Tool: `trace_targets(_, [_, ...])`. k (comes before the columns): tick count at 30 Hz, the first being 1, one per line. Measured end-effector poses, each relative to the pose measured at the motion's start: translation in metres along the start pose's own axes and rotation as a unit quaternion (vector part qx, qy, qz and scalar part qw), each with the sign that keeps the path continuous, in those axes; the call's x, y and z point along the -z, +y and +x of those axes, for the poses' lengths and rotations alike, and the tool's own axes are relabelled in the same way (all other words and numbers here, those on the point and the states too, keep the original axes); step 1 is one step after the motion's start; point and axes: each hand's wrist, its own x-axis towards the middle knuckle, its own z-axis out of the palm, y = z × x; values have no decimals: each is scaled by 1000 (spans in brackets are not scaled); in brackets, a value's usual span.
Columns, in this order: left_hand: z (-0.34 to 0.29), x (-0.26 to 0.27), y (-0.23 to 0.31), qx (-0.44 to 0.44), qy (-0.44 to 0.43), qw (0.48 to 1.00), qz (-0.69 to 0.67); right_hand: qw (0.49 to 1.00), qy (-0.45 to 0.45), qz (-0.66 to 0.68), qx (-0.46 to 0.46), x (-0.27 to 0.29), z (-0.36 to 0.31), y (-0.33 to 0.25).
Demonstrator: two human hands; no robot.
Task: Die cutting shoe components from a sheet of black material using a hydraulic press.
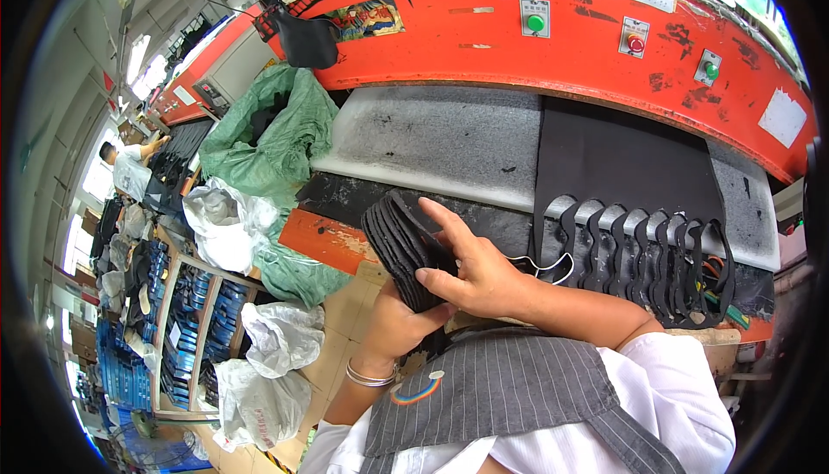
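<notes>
A thick stack of black cut pieces with rounded ends stands tilted in front of my body. My left hand is wrapped round its lower end from below. Against its right side lies my right hand, thumb on the stack and long fingers reaching up along its edge. To the right, a black sheet covers part of a pale grey cutting board. Wavy cut-out strips run from its near edge and hang toward me.
Behind the board rises a red machine beam with a green button and a red button. At left are a green sack, white bags and a rack of blue pieces. A person is far left.
</notes>
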Motion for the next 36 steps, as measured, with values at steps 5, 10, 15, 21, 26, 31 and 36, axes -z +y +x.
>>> trace_targets(5, [-1,0,-3,8,9,999,-31,998,-32,24,-45,1,-2,-7])
trace_targets(10, [0,-2,-8,1,21,998,-59,999,11,31,31,-5,-4,-2])
trace_targets(15, [4,5,-13,-9,27,999,-24,985,57,-59,154,-8,5,7])
trace_targets(21, [-5,3,-22,33,39,998,-37,988,60,-82,116,-14,-1,-1])
trace_targets(26, [-7,3,-27,15,39,999,-23,989,53,-94,96,-17,-3,-1])
trace_targets(31, [-7,7,-18,31,35,999,-1,991,61,-84,81,-22,-2,2])
trace_targets(36, [-6,14,-20,11,35,999,11,994,57,-83,45,-30,1,-2])
